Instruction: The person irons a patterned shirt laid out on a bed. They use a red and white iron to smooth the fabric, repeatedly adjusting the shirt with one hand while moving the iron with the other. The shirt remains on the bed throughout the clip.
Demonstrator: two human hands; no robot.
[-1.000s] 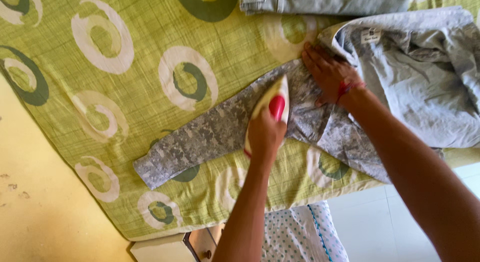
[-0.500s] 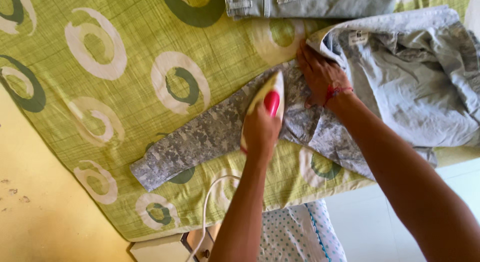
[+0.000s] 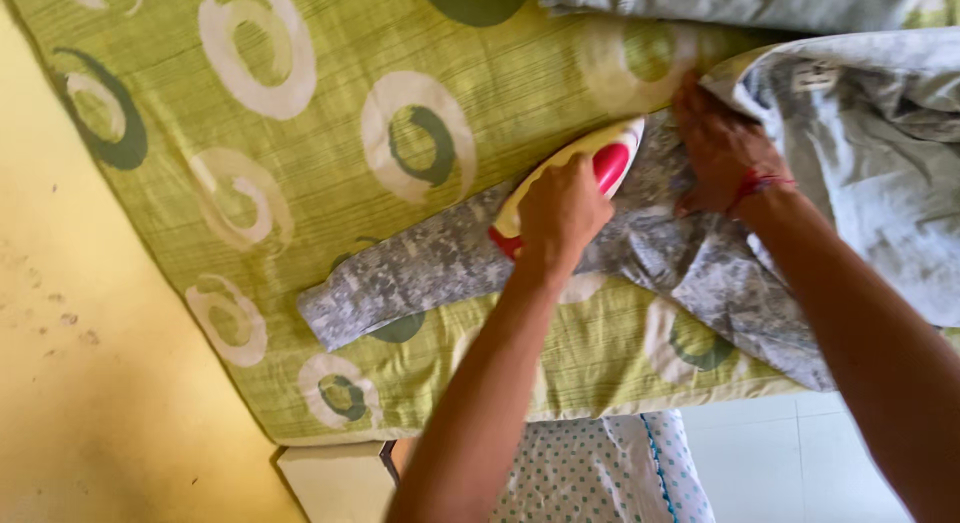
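We take this for a home bedroom: a green bedspread (image 3: 300,133) patterned with white rings covers a bed, clothes lie on it at the far right, and pale floor tiles (image 3: 800,463) show nearby.

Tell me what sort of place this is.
Probably a home bedroom: a bed with a green circle-print cover serves as ironing surface, an iron rests on a grey camouflage shirt, over a tiled floor.

A green bedspread (image 3: 300,113) with pale rings fills the upper left; folded pale denim (image 3: 740,1) lies along the top edge; dotted white cloth (image 3: 590,478) shows at bottom centre; yellow floor (image 3: 90,383) lower left.
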